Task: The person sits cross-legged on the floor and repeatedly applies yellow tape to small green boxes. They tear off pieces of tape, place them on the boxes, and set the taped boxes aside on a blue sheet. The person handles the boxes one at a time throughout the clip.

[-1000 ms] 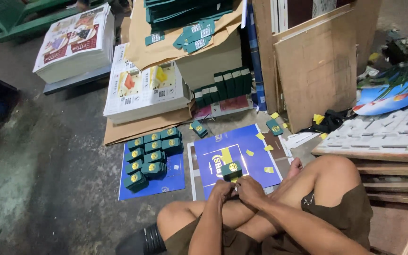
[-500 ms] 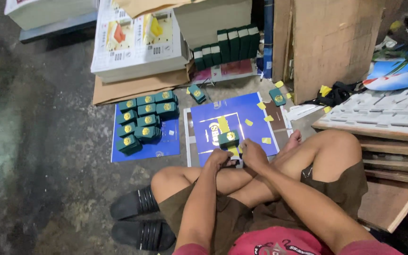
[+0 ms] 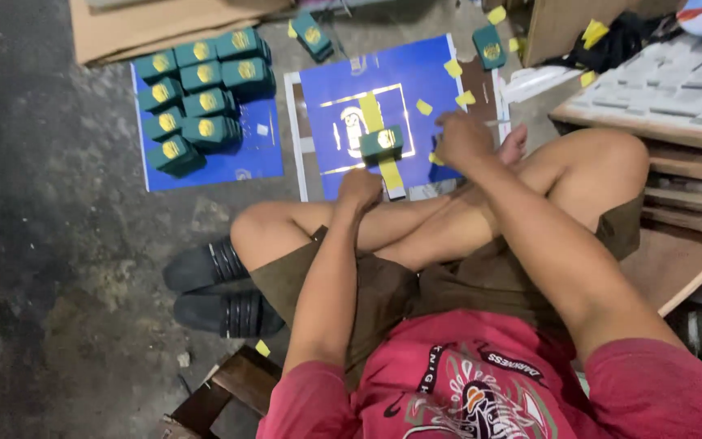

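While I sit cross-legged on the concrete floor (image 3: 58, 268), my left hand (image 3: 360, 189) rests curled at the near edge of the blue printed sheet (image 3: 416, 89), its fingers drawn in toward the palm; whether they pinch anything I cannot tell; my right hand (image 3: 463, 140) lies further out on the same sheet, knuckles up, fingers bent and pressed together, and what they grip, if anything, is hidden under the hand. Between my two hands, just beside the right one, a small dark green box with a gold emblem (image 3: 382, 143) sits on a yellow strip (image 3: 377, 134) that runs down the middle of the sheet; small yellow paper scraps (image 3: 453, 68) lie scattered over the sheet's right part. Well to the left, a cluster of matching green boxes (image 3: 201, 97) stands packed together on a second blue sheet (image 3: 229, 167); two more single green boxes (image 3: 314, 36) lie beyond the far edge of my sheet. My black sandals (image 3: 213, 289) are by my left knee; stacked wooden boards (image 3: 692, 187) rise at my right.
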